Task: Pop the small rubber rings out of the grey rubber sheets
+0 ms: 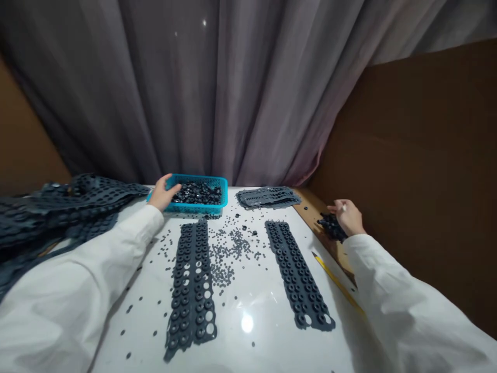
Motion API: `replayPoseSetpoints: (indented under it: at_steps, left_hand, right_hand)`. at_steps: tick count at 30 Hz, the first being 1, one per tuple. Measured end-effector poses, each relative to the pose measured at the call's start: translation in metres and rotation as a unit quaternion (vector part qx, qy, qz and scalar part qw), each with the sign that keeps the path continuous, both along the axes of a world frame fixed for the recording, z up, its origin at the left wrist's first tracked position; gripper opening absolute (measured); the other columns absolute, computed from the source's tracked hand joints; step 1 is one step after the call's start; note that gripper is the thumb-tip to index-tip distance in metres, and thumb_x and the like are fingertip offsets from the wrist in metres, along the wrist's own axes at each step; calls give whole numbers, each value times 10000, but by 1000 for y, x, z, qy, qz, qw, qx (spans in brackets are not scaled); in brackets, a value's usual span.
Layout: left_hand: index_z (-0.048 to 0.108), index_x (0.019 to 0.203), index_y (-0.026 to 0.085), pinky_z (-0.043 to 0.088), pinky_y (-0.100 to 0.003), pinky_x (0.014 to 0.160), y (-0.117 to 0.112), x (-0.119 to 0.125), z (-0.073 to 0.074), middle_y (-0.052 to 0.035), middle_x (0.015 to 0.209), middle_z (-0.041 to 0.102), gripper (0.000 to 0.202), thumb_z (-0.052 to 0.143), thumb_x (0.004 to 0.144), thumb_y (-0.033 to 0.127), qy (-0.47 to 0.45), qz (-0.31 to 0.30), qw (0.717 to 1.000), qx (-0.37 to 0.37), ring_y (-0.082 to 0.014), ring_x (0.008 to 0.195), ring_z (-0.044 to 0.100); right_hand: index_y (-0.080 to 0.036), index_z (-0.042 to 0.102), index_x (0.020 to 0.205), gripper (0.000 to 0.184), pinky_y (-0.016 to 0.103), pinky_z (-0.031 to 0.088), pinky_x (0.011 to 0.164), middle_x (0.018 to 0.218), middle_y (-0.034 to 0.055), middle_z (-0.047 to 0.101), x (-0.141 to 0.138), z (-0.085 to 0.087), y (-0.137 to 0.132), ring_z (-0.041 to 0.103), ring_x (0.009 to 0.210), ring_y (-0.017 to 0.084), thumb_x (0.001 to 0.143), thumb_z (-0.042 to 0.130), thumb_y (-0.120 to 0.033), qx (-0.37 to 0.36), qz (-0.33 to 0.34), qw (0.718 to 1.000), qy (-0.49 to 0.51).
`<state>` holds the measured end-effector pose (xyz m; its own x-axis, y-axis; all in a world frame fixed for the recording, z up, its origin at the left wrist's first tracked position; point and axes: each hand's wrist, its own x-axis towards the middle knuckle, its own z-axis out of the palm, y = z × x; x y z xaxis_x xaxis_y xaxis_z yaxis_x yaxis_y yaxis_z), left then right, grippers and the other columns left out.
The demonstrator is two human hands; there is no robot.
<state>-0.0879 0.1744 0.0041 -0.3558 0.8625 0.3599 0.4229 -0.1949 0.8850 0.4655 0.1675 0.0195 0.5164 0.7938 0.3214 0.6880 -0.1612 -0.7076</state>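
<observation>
My left hand (162, 192) is at the left end of a blue plastic basket (224, 194), its thumb and fingers apart over the rim. Inside the basket lie many small black ring-shaped pieces (198, 193). At the right, my right hand (349, 216) is closed with curled fingers beside a heap of black parts (331, 226); what it holds, if anything, is hidden. Two dark grey perforated rubber-like strips lie between my arms: a left strip (191, 285) with several open holes, and a right strip (298, 274) with two holes at its near end.
Small dark discs (229, 254) are scattered over the white table (248, 352). A stack of grey strips (267, 197) lies at the back. Large perforated sheets (89, 202) are piled at left. A yellow pencil-like tool (336, 280) lies by the right edge. Brown panels (427, 155) and a curtain (194, 93) enclose the table.
</observation>
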Motion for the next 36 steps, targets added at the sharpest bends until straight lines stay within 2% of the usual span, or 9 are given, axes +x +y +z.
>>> replayPoseSetpoints:
  at_steps: [2,3,4,6,8,11,16,27,36]
  left_hand:
    - [543,1041,155,393,-283,819,-22,16,3,-86,1088,516,401,638,678,299,147,-43,987,38,-213,1009,480]
    - [586,941,148,399,-280,801,-36,26,4,-73,981,553,280,611,696,281,211,-104,971,40,-201,939,506]
    - [611,842,151,401,-273,779,-50,37,4,-55,876,575,171,586,710,257,271,-193,943,26,-185,866,522]
    - [628,761,154,403,-257,727,-76,55,2,-32,753,575,94,578,691,193,352,-350,868,-12,-162,759,527]
    - [637,761,143,403,-237,646,-94,66,-4,-28,716,565,120,586,653,145,378,-409,829,-43,-143,675,517]
    - [647,787,124,395,-217,579,-107,71,-12,-22,692,559,189,592,608,103,369,-421,826,-67,-122,605,497]
    - [654,773,120,388,-198,548,-115,72,-17,-10,651,563,155,624,623,146,341,-468,811,-84,-103,561,486]
    - [650,901,177,382,-223,598,-123,79,-15,-15,714,576,238,634,664,166,423,-479,767,-61,-141,630,526]
    - [662,831,182,413,-258,620,-130,96,-1,-56,788,621,176,613,666,147,538,-443,711,-90,-187,688,582]
  right_hand:
    - [-151,516,1114,429,293,433,623,763,86,653,-45,0,-2,595,688,182,854,279,-397,22,75,996,42]
    - [-140,497,1164,479,288,436,605,763,82,650,-74,-1,-9,591,675,176,861,252,-419,44,142,984,96]
    - [-134,506,1171,503,281,439,599,768,76,644,-107,-3,-18,584,665,168,853,265,-440,60,218,963,147]
    - [-143,610,1023,453,262,436,582,730,54,631,-177,-11,-46,567,638,153,826,316,-427,53,291,932,208]
    - [-147,648,847,358,244,423,533,658,36,621,-240,-26,-77,554,582,144,791,384,-381,0,349,897,271]
    - [-151,594,664,331,240,384,454,506,10,557,-298,-50,-113,496,454,131,798,384,-370,-24,334,876,346]
    - [-175,519,549,387,245,348,430,394,-26,446,-308,-69,-133,432,385,125,831,387,-405,10,303,902,306]
    - [-182,547,564,390,244,370,462,434,-22,481,-305,-75,-139,466,411,125,859,382,-376,5,366,901,234]
    - [-192,480,556,380,249,345,517,488,-14,469,-303,-67,-145,474,494,132,886,341,-321,33,402,905,138]
